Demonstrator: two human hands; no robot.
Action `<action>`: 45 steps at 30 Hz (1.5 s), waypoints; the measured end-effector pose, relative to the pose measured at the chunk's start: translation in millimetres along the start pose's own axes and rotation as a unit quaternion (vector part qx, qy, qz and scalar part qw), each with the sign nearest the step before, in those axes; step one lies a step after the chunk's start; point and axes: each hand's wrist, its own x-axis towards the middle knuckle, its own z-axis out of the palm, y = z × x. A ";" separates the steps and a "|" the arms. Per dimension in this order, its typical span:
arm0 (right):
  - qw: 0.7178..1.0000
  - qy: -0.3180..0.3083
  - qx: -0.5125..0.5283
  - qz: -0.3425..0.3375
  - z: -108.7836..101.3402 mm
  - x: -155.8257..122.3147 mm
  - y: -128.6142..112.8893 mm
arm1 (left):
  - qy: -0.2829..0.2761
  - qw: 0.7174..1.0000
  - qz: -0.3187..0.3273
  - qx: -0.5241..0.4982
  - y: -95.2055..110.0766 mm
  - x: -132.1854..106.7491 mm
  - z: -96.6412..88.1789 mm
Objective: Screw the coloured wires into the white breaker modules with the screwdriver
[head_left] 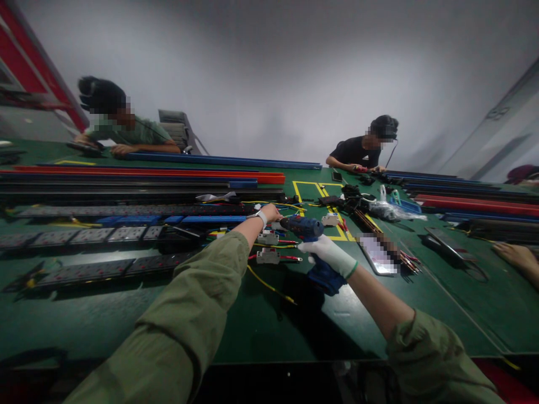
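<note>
My right hand [328, 252], in a white glove, is wrapped round the grip of a blue cordless drill [301, 225]. The drill's nose points left, at my bare left hand [272, 213]. The fingers of that hand are closed together just above a small white circuit breaker; what is between them is hidden. Two more white circuit breakers [268, 256] with short red leads lie nearer me, and another white breaker [330, 219] sits beyond the drill. Black socket strips [96, 269] stretch off to the left, wires at their ends.
Blue and red metal channels [278, 178] run across the far side of the green table [261, 336]. On the right lie a phone [377, 253], a bundle of copper-ended wires [391, 247] and a plastic bag [391, 210]. Two people work opposite; another person's hand [516, 258] rests at right.
</note>
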 end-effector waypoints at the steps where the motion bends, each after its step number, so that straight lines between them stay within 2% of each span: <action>1: 1.000 0.002 -0.004 -0.004 0.0 0.6 0.7 | 0.000 1.000 0.000 -0.001 -0.1 -0.1 0.0; 12: 1.000 -0.012 0.011 0.016 -0.2 -5.9 -7.5 | -0.012 1.000 -0.011 -0.023 -2.7 5.0 3.5; 22: 1.000 -0.014 -0.008 -0.011 -0.3 0.8 2.5 | -0.043 0.997 -0.037 -0.053 2.2 3.9 3.4; 30: 0.999 -0.009 -0.008 0.030 -0.2 -5.2 -6.9 | -0.050 0.997 -0.019 -0.059 -0.4 6.6 12.1; 39: 1.000 -0.010 -0.002 -0.004 -0.5 0.0 2.6 | -0.053 0.997 -0.007 -0.056 12.5 -11.5 -5.4; 45: 1.000 -0.016 0.019 0.017 1.0 -5.5 -5.7 | -0.046 0.997 0.000 -0.054 22.0 -28.0 -15.1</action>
